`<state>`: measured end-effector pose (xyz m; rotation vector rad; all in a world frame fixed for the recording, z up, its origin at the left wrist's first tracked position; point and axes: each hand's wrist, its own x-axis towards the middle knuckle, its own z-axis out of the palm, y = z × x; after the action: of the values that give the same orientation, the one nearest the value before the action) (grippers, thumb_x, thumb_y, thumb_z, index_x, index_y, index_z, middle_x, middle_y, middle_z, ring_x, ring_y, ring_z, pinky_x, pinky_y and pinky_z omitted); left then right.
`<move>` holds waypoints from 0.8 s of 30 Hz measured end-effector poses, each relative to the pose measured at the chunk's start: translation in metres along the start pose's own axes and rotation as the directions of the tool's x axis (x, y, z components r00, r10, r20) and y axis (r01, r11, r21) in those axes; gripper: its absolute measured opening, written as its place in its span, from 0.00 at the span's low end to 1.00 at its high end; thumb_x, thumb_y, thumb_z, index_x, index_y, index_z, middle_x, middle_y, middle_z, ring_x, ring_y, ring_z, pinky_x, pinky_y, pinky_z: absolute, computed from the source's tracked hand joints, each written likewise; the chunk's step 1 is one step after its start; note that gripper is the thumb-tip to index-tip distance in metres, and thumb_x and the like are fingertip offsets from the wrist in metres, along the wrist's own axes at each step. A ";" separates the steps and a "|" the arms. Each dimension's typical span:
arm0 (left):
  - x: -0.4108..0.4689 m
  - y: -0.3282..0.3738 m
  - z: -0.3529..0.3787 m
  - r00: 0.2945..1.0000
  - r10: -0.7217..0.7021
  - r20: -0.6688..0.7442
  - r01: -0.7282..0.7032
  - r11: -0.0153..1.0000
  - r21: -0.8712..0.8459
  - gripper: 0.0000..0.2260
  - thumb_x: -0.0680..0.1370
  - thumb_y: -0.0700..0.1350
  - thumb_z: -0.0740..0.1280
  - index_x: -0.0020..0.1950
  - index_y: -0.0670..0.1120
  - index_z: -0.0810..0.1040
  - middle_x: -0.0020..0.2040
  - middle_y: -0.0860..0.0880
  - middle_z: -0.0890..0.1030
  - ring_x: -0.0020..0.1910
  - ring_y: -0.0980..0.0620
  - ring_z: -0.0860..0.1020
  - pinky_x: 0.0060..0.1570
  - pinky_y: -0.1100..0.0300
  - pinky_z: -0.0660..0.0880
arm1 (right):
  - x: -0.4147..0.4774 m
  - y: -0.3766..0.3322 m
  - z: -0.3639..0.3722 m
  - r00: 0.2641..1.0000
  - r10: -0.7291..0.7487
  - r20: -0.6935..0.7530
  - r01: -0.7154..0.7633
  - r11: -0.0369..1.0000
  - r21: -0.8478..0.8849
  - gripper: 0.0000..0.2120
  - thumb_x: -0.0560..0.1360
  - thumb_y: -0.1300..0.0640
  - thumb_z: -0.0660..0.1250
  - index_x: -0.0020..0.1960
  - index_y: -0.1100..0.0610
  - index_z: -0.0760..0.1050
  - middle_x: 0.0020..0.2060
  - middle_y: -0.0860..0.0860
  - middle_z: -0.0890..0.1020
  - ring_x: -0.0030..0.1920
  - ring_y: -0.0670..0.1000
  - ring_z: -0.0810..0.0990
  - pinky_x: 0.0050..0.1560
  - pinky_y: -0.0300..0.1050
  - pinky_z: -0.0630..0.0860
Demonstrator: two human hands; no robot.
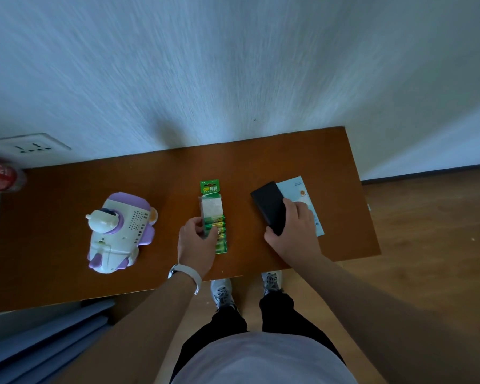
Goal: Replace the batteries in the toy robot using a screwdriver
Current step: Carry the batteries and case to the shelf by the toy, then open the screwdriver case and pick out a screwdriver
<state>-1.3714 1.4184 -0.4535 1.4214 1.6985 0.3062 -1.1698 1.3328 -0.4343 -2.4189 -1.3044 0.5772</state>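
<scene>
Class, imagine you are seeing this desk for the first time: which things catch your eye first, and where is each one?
The white and purple toy robot sits on the left of the brown table. In the middle, the left hand pinches a green battery pack. To the right, the right hand grips a black case that lies on a pale leaflet.

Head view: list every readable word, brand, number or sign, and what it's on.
"GP": on the green header card of the battery pack.
Characters beside it on the same card: too blurred to read.
White markings on the red can: blurred, unreadable.
Small print on the leaflet: too small to read.
No text visible on the toy robot or the black case.
</scene>
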 end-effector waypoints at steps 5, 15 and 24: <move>0.000 -0.003 -0.004 1.000 0.017 0.024 -0.017 1.000 -0.018 0.19 0.78 0.49 0.71 0.67 0.49 0.73 0.55 0.50 0.76 0.51 0.51 0.78 0.49 0.53 0.80 | -0.004 -0.027 0.025 0.999 -0.030 0.016 0.028 0.997 0.074 0.34 0.71 0.47 0.72 0.71 0.57 0.64 0.61 0.55 0.70 0.61 0.54 0.68 0.59 0.49 0.72; -0.021 0.002 -0.025 0.987 0.159 0.037 -0.160 0.986 0.047 0.16 0.80 0.46 0.69 0.66 0.46 0.73 0.59 0.50 0.71 0.50 0.57 0.75 0.47 0.67 0.71 | -0.007 -0.047 0.043 0.996 0.093 0.008 -0.092 0.994 -0.051 0.35 0.72 0.43 0.70 0.72 0.57 0.63 0.63 0.56 0.70 0.63 0.57 0.70 0.60 0.51 0.70; -0.035 0.020 -0.037 0.950 0.288 0.125 -0.295 0.954 0.044 0.10 0.81 0.44 0.66 0.61 0.47 0.75 0.50 0.51 0.76 0.44 0.58 0.75 0.41 0.67 0.70 | -0.015 -0.053 0.025 0.965 0.255 0.066 -0.259 0.963 0.075 0.36 0.69 0.44 0.71 0.71 0.54 0.60 0.58 0.54 0.67 0.58 0.54 0.70 0.53 0.48 0.76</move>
<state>-1.3862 1.4062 -0.4022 1.7065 1.4130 0.3274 -1.2274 1.3501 -0.4280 -2.5369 -0.9700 0.7565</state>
